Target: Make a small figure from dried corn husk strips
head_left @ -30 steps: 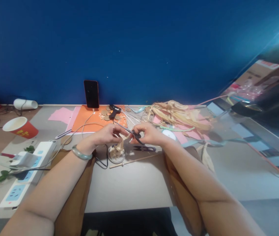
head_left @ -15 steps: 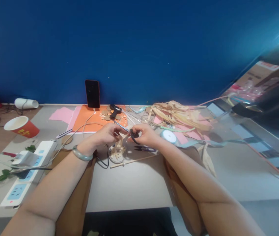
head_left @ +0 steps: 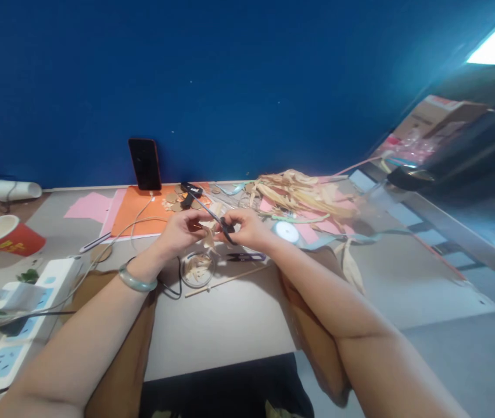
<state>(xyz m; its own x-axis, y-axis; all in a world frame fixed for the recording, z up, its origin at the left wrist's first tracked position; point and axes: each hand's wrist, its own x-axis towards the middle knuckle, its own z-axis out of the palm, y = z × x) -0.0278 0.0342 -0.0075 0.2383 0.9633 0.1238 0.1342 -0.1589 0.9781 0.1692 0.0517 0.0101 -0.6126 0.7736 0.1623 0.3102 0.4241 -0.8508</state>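
A: What do the hands hold?

B: The right hand (head_left: 247, 229) is closed around a pair of black-handled scissors (head_left: 223, 227), blades pointing to eleven o'clock. The left hand (head_left: 182, 230) pinches a pale dry husk strip (head_left: 207, 235) between the fingertips, touching the scissors, above the middle of the grey table (head_left: 230, 325).

A: And the containers?

B: Just below the hands, at six o'clock, stands a small round clear dish (head_left: 197, 270) with pale husk pieces inside. At nine o'clock, far left, a red paper cup (head_left: 1, 235) lies tilted; I cannot tell what it contains.

A: Anything beside?

B: Small black thread snips (head_left: 245, 256) lie at four o'clock of the dish, a thin wooden stick (head_left: 223, 281) just beside it.
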